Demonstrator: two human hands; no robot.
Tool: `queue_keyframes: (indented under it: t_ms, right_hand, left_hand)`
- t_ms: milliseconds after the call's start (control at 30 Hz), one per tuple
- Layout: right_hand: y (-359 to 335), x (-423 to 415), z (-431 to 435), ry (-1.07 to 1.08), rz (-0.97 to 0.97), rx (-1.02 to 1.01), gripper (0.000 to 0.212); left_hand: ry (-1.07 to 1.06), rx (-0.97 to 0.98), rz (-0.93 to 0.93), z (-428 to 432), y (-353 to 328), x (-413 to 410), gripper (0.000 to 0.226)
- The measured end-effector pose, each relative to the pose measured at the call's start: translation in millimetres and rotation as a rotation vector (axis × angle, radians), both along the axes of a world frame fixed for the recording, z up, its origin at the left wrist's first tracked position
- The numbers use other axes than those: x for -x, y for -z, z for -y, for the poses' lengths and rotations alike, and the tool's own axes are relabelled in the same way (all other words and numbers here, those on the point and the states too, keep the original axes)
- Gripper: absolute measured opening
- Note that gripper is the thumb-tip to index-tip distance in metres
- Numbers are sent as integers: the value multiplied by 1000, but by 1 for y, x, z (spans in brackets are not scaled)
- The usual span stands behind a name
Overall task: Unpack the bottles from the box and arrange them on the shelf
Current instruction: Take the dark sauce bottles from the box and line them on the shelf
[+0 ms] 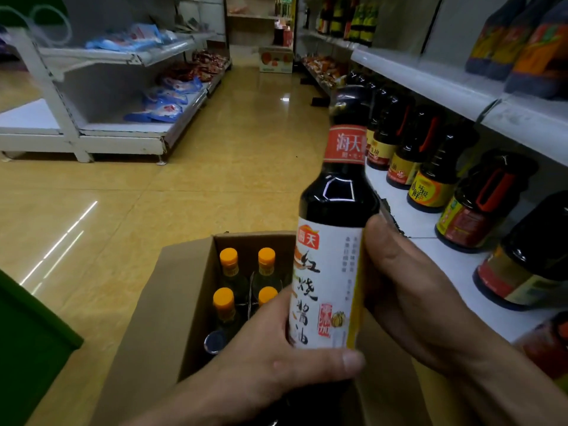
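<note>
Gripping the dark bottle (333, 241) upright, both hands' fingers (396, 265) wrap its label above the open box (172, 305).

**Shop aisle with glossy yellow floor**

A glossy yellow tiled floor (190, 192) fills the centre, streaked with light reflections at lower left. A white metal gondola rack (101, 96) stands upper left; a wooden shelving unit (252, 16) closes the aisle, top centre.

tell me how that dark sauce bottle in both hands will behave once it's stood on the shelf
The dark sauce bottle looks full, so probably heavy for its size. Tall and narrow, it may tip if nudged. Its glossy surface could be slippery, perhaps breakable.
</note>
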State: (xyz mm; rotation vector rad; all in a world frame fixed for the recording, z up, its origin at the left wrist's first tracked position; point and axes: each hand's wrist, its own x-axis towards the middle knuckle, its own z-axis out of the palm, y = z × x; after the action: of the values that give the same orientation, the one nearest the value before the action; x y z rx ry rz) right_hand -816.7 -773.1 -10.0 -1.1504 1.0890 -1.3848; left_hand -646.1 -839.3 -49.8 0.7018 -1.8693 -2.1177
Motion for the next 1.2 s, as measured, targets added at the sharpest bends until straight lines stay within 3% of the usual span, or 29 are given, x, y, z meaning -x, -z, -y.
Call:
queue_keyframes:
  t_ms: [67, 133, 267, 467, 767, 967, 1200]
  right_hand:
    - [-4, -3, 3, 83, -210, 16, 44]
    - [-3, -4, 7, 122, -303, 28, 50]
    - [-3, 0, 17, 191, -387, 64, 56]
    - [-4, 11, 31, 246, -310, 55, 59]
    - [-40, 12, 53, 263, -212, 15, 54]
    - [-140, 1, 51, 256, -224, -31, 44]
    - [-340, -13, 43, 257, -289, -19, 46]
  left_hand:
    - [-186, 66, -6, -2, 3, 9, 69]
    - [-292, 111, -29, -2, 8, 18, 70]
    - [-321, 125, -85, 5, 11, 28, 68]
    - [-270, 132, -126, 22, 5, 30, 64]
    - [-378, 156, -113, 39, -33, 36, 60]
    - [-396, 61, -108, 36, -125, 25, 56]
    - [-306, 120, -76, 38, -333, -1, 58]
